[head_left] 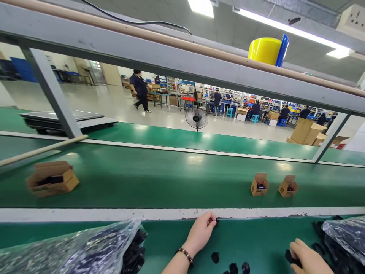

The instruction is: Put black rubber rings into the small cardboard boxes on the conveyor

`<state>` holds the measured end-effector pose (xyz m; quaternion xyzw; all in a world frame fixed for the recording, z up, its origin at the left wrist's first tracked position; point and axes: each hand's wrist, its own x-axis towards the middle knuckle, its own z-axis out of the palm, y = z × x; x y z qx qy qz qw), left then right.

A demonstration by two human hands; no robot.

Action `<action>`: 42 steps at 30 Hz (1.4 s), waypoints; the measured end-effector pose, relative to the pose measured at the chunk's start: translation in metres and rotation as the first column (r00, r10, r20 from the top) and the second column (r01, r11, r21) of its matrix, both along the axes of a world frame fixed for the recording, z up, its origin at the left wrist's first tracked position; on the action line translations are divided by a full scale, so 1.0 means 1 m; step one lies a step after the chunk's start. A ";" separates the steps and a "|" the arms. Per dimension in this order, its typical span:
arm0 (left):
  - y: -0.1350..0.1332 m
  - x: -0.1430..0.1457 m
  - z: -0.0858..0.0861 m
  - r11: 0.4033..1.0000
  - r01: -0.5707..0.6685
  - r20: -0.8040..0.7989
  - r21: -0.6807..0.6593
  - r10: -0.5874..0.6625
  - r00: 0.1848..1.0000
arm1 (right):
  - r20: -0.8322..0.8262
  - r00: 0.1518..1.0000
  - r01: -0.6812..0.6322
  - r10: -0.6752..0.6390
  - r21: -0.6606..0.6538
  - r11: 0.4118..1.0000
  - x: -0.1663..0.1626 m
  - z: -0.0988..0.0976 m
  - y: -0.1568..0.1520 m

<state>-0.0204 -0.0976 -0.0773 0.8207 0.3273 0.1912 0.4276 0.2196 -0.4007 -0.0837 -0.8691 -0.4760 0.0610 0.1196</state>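
Observation:
My left hand [200, 233], a beaded bracelet at its wrist, pinches a small black part [217, 221] near the bench's pale rail. Most of that part is hidden by my fingers. At the lower right, my right hand [308, 258] is closed on a black curved piece [292, 259]. Between the hands, several small round black parts [215, 257] lie on the green surface. A clear plastic bag of black pieces [85, 247] lies open-ended to the left. Close to my right hand is another clear bag [346, 236], with black pieces spilling out.
Beyond the white rail [114, 214] runs a green belt. It carries an open carton [54, 186] at left and two small open boxes [259, 185] at right. Slanted posts [54, 91] hold a shelf beam overhead. A fan [196, 118] and several people are farther back.

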 end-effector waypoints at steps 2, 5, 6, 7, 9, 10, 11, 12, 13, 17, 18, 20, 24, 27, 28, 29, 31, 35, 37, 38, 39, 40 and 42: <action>0.000 0.000 -0.001 1.000 0.002 -0.005 -0.003 -0.002 1.000 | 0.017 0.993 -0.117 0.117 0.038 0.992 -0.011 0.013 0.026; 0.000 0.000 -0.003 1.000 0.007 -0.010 0.001 -0.007 1.000 | 0.129 0.974 -0.201 0.185 0.123 0.972 -0.008 0.025 0.069; 0.000 0.000 -0.003 1.000 0.008 -0.010 0.003 -0.008 1.000 | 0.185 0.963 -0.226 0.197 0.152 0.962 -0.002 0.028 0.085; 0.000 0.000 -0.004 1.000 0.010 -0.009 0.006 -0.010 1.000 | 0.253 0.947 -0.248 0.199 0.179 0.952 0.006 0.031 0.101; 0.000 0.000 -0.005 1.000 0.008 -0.009 0.008 -0.008 1.000 | 0.404 0.890 -0.306 0.209 0.191 0.933 0.025 0.039 0.135; 0.000 0.000 -0.005 1.000 0.006 -0.010 0.006 -0.006 1.000 | 0.466 0.856 -0.338 0.226 0.174 0.925 0.034 0.042 0.152; 0.000 0.000 -0.006 1.000 0.004 -0.012 0.003 -0.004 1.000 | 0.511 0.823 -0.368 0.248 0.149 0.918 0.041 0.046 0.169; 0.000 -0.001 -0.007 1.000 0.001 -0.012 -0.001 -0.001 1.000 | 0.536 0.798 -0.396 0.275 0.122 0.910 0.047 0.049 0.184; 0.001 -0.001 -0.007 1.000 -0.001 -0.012 -0.004 0.001 1.000 | 0.546 0.780 -0.421 0.305 0.097 0.902 0.051 0.050 0.198; 0.001 -0.001 -0.010 1.000 -0.002 -0.018 -0.013 0.002 1.000 | 0.521 0.751 -0.497 0.407 0.039 0.867 0.052 0.044 0.235; 0.001 -0.001 -0.010 1.000 -0.002 -0.020 -0.015 0.002 1.000 | 0.510 0.748 -0.508 0.424 0.031 0.861 0.050 0.040 0.240; 0.000 -0.001 -0.011 1.000 -0.008 -0.023 -0.021 0.008 1.000 | 0.490 0.755 -0.514 0.436 0.029 0.857 0.045 0.029 0.247; -0.002 -0.001 -0.010 0.999 -0.017 -0.026 -0.034 0.017 1.000 | 0.451 0.800 -0.473 0.396 0.069 0.878 0.033 0.009 0.259; -0.003 -0.001 -0.009 0.999 -0.018 -0.023 -0.035 0.017 1.000 | 0.430 0.833 -0.435 0.349 0.118 0.893 0.018 0.002 0.268; -0.004 -0.002 -0.009 0.999 -0.022 -0.019 -0.035 0.021 1.000 | 0.429 0.839 -0.426 0.334 0.137 0.894 0.012 0.000 0.270; -0.004 -0.002 -0.010 0.999 -0.027 -0.014 -0.035 0.027 1.000 | 0.430 0.844 -0.419 0.320 0.156 0.895 0.005 -0.002 0.271; -0.005 -0.003 -0.011 0.998 -0.044 0.010 -0.037 0.044 0.999 | 0.443 0.848 -0.409 0.292 0.197 0.891 -0.008 -0.009 0.268; -0.004 0.000 -0.004 0.995 -0.094 0.075 -0.024 0.096 0.993 | 0.470 0.874 -0.381 0.123 0.505 0.774 -0.023 -0.035 0.246; -0.002 0.011 0.009 0.991 -0.118 0.061 0.065 0.114 0.992 | 0.417 0.909 -0.321 0.020 0.668 0.671 -0.023 -0.048 0.234; 0.001 0.019 0.018 0.984 -0.122 0.043 0.129 0.118 0.992 | 0.381 0.924 -0.287 -0.010 0.712 0.641 -0.021 -0.053 0.229; 0.004 0.029 0.027 0.973 -0.118 0.020 0.200 0.117 0.993 | 0.350 0.936 -0.260 -0.022 0.736 0.625 -0.019 -0.056 0.225; 0.008 0.041 0.037 0.962 -0.111 0.007 0.251 0.113 0.994 | 0.327 0.945 -0.245 -0.019 0.745 0.620 -0.017 -0.059 0.222; 0.018 0.064 0.055 0.945 -0.100 -0.007 0.312 0.107 0.994 | 0.303 0.953 -0.244 0.012 0.741 0.626 -0.013 -0.061 0.221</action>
